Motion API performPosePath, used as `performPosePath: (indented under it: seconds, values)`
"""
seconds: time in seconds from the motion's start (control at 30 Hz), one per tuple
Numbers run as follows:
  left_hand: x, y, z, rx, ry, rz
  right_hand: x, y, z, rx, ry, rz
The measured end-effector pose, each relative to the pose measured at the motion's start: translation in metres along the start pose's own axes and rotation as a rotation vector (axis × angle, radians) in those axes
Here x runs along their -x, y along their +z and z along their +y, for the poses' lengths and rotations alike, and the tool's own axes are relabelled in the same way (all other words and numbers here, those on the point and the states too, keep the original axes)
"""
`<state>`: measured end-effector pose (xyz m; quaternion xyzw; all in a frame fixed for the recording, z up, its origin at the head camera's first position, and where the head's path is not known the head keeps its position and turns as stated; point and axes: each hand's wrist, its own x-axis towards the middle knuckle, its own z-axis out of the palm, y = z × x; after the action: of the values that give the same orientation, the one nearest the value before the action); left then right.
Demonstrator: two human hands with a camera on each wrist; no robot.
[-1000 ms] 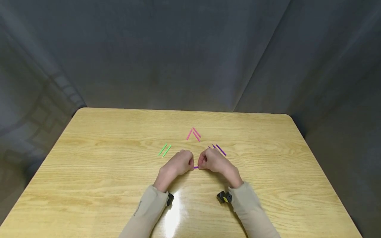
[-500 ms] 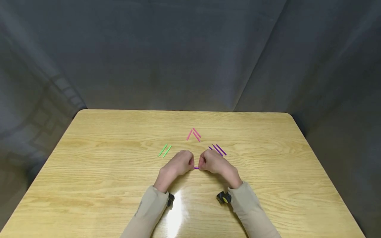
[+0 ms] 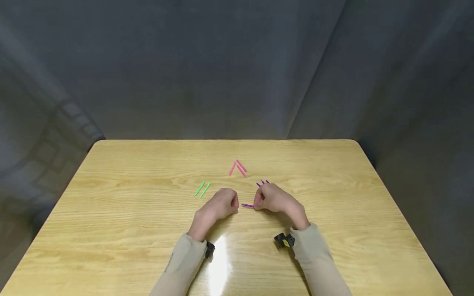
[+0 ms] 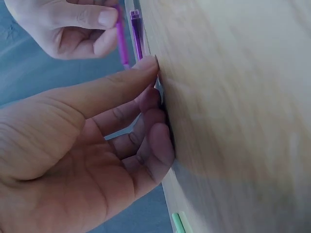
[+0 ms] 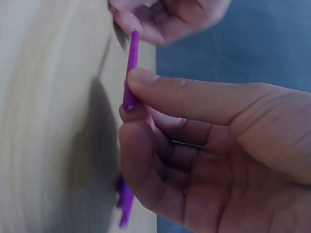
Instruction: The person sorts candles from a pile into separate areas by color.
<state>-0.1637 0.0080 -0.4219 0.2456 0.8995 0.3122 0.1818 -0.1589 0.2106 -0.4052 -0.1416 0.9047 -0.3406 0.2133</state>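
Note:
My right hand [image 3: 275, 198] pinches one end of a thin purple stick [image 3: 247, 205] between thumb and fingertips. In the right wrist view the purple stick [image 5: 132, 63] points away from the thumb, toward the other hand. My left hand [image 3: 221, 204] sits just left of the stick's free end, apart from it. Its fingers are loosely bent near the tabletop, with nothing visible in the left hand [image 4: 102, 136] in the left wrist view. Beyond the right hand lie several more purple sticks [image 3: 263, 182], partly hidden by it.
Two green sticks [image 3: 202, 189] lie parallel on the wooden table [image 3: 129, 218], left of the hands. Farther back, three pink sticks [image 3: 241, 165] form a rough arrowhead. A dark curtain [image 3: 229, 74] hangs behind the table. Each wrist carries a small black camera [image 3: 284, 240].
The left hand has let go of the purple stick both hands were holding. The right hand has drawn it slightly right, so a gap shows between stick and left hand.

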Motion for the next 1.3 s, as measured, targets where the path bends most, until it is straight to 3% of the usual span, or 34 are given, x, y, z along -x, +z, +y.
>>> performPosePath:
  seconds: [0.3,0.47,0.9,1.3]
  values:
    - [0.007,-0.002,-0.007,0.022,0.038,0.031,0.012,-0.033,0.027,-0.106,0.122,0.169]
    - [0.014,-0.002,-0.010,0.052,0.025,0.014,0.014,-0.035,0.044,-0.171,0.216,0.234]
    - [0.022,0.002,-0.014,0.100,0.043,0.025,0.004,-0.017,0.064,-0.147,0.243,0.280]
    - [0.017,0.000,-0.010,0.105,0.043,0.048,0.002,-0.022,0.063,-0.141,0.280,0.316]
